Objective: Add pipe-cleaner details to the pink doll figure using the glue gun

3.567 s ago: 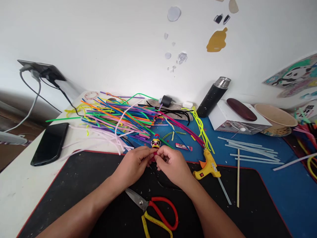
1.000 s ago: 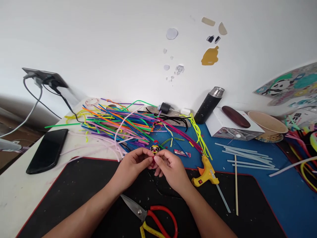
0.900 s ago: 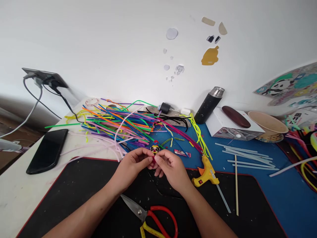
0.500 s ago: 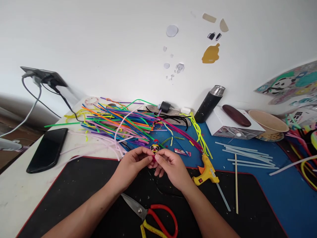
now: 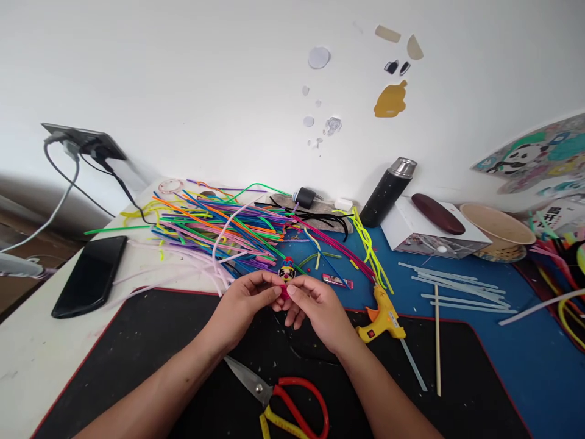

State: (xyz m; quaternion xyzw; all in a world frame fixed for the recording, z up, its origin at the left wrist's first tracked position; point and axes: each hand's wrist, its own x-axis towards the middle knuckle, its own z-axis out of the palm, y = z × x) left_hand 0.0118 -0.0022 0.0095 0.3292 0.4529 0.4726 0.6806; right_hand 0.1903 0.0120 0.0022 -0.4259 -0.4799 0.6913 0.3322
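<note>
A small pipe-cleaner figure [image 5: 287, 272] with a painted-looking face, a blue and red top and a magenta lower part is held upright between my two hands. My left hand [image 5: 253, 297] pinches the magenta part from the left with thumb and fingers. From the right, my right hand [image 5: 315, 302] pinches the same part, its lower fingers curled beneath. The fingers cover much of the figure's lower body. Below the hands lie scissors [image 5: 274, 390] with red and yellow handles. Right of my right hand, a yellow glue gun [image 5: 382, 317] rests with a glue stick in its back.
Behind the hands lies a pile of colourful pipe cleaners [image 5: 219, 228]. A phone [image 5: 90, 275] is at left. A dark flask [image 5: 388, 190], a white box [image 5: 434, 228] and a bowl [image 5: 498, 228] stand at the back right. Glue sticks [image 5: 461, 286] and a wooden stick [image 5: 437, 341] lie at right.
The camera view has shifted very slightly. Both hands keep the same pinch on the figure, with no other visible movement.
</note>
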